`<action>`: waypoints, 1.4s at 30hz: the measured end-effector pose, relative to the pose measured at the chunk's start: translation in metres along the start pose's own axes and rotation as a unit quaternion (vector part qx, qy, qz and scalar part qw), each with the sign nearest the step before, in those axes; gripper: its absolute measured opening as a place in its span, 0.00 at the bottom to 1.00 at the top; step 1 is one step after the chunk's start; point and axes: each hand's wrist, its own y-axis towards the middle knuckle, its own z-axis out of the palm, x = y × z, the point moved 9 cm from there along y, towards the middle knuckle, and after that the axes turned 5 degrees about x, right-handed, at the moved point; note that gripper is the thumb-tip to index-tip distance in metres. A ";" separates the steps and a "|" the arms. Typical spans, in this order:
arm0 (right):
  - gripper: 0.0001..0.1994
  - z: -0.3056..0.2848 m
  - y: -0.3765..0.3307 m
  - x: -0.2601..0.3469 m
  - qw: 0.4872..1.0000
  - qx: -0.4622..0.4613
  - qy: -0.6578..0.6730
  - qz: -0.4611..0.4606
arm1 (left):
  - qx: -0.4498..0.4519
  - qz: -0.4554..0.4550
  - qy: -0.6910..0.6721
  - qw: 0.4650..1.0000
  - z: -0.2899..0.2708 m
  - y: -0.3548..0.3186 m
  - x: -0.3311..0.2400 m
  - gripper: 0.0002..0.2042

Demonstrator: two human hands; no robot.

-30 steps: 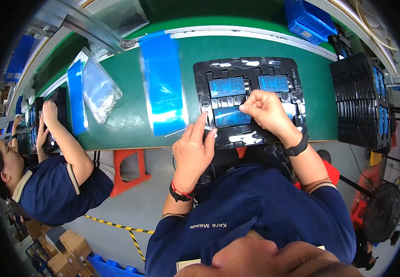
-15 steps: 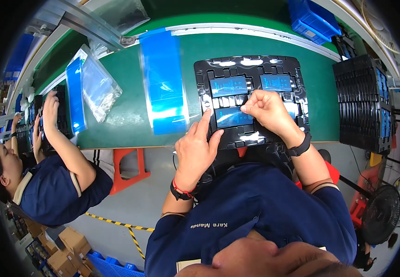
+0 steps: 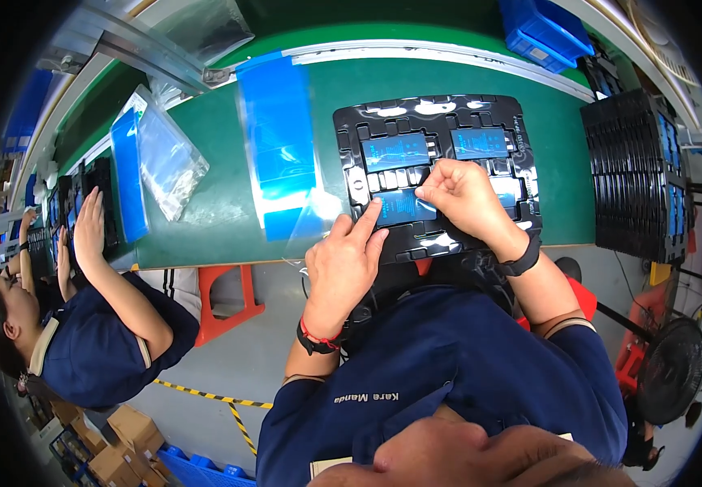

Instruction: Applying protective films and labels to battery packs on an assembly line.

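Observation:
A black molded plastic tray (image 3: 347,140) lies in front of me with flat batteries in its pockets, each with a blue sheen. My left hand (image 3: 339,264) rests its outstretched index finger on the left end of the lower left battery (image 3: 403,209), thumb apart. At that battery's upper right corner, my right hand (image 3: 471,203) pinches thumb and forefinger together; whatever is between them is too small to make out. An upper left battery (image 3: 395,151) and an upper right battery (image 3: 480,142) sit untouched. The right hand partly covers the lower right battery (image 3: 506,193).
Left of the tray lie a blue film sheet (image 3: 279,138), clear plastic bags (image 3: 171,158) and a narrower blue strip (image 3: 128,174). A tall stack of black trays (image 3: 631,174) stands at right, a blue bin (image 3: 541,36) behind. A co-worker (image 3: 103,325) sits at left.
My left index finger has moved from the tray's left rim onto the lower left battery. The right hand stays pinched at nearly the same spot. The co-worker's raised hand has shifted slightly downward.

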 end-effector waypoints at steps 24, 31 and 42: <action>0.26 0.047 -0.084 0.047 0.959 0.247 0.081 -0.116 | -0.156 0.024 -0.256 0.954 -0.028 -0.053 -0.026 0.20; 0.18 0.073 -0.082 0.035 0.919 0.352 0.061 -0.167 | -0.178 0.187 -0.302 0.918 -0.035 -0.061 -0.071 0.24; 0.09 -0.168 -0.122 -0.036 0.967 0.019 0.246 -0.063 | -0.207 0.078 -0.068 0.973 -0.028 -0.041 0.013 0.29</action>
